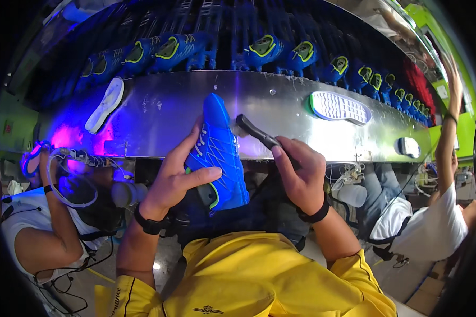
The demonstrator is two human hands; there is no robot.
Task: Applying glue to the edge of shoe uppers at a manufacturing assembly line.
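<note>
A blue lace-up shoe upper [220, 153] with a lime-green collar edge is gripped in my left hand [175, 176], toe pointing away and tilted on its side. My right hand [303, 171] is closed around the handle of a dark brush [258, 132]. The brush head is close beside the shoe's lower edge near the toe; I cannot tell whether its bristles touch. Beyond my hands, a white patterned shoe sole [341, 108] with a green edge lies on the metal bench [195, 113] to the right. Another white sole [105, 105] rests on its left part.
Several blue shoes [180, 48] stand in a long row on the dark conveyor [227, 31] behind the bench. One person [47, 227] works at left, another [418, 224] at right. A coiled clear hose [71, 201] hangs by the bench's left front edge. A small white piece [409, 147] lies far right.
</note>
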